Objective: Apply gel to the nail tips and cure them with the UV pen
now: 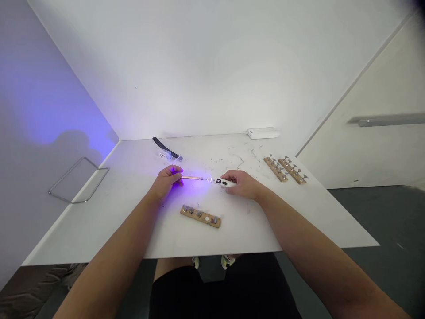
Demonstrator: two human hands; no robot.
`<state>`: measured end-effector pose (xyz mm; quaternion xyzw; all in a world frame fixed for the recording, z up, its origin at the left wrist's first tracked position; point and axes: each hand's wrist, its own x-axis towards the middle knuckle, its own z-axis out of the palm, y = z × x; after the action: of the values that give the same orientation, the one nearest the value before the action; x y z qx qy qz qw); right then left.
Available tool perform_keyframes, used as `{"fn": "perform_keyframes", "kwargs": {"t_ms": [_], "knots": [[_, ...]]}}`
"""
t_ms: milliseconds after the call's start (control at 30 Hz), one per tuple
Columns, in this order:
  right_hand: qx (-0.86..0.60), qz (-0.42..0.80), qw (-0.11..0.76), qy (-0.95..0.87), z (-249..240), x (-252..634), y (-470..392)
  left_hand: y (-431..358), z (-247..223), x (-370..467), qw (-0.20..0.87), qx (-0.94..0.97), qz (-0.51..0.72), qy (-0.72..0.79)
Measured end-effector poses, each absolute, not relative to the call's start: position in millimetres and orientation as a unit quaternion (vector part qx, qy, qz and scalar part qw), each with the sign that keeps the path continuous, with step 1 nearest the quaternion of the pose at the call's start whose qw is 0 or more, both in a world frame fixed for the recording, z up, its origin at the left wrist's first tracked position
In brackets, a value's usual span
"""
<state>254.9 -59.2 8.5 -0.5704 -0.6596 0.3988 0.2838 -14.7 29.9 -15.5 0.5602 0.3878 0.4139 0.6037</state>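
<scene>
My left hand (168,180) pinches a thin rose-gold pen-like nail tool (191,177) pointing right. Closed around a white handheld UV lamp (224,182) with a small dark display is my right hand (244,184). The lamp is lit and throws violet light over the tool's tip and my left fingers. A small gap seems to separate lamp and tip; anything tiny on the tip is lost in glare. Below them, closer to me, lies a wooden nail-tip stand (202,216) with several metal posts and one bare pale spot.
A black curved nail file (166,148) and a clear plastic piece (165,155) lie behind my left hand. Two more wooden stands (282,169) with posts sit at the right. A white power strip (264,133) rests by the back wall; a metal wire frame (79,179) is at left.
</scene>
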Motion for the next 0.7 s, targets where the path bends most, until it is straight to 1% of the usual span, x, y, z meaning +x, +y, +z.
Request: {"fn": "perform_keyframes", "kwargs": {"t_ms": [700], "knots": [[-0.565, 0.399, 0.287, -0.663, 7.0, 254.7, -58.6, 29.9, -15.8, -15.1, 0.606, 0.546, 0.424, 0.394]]}}
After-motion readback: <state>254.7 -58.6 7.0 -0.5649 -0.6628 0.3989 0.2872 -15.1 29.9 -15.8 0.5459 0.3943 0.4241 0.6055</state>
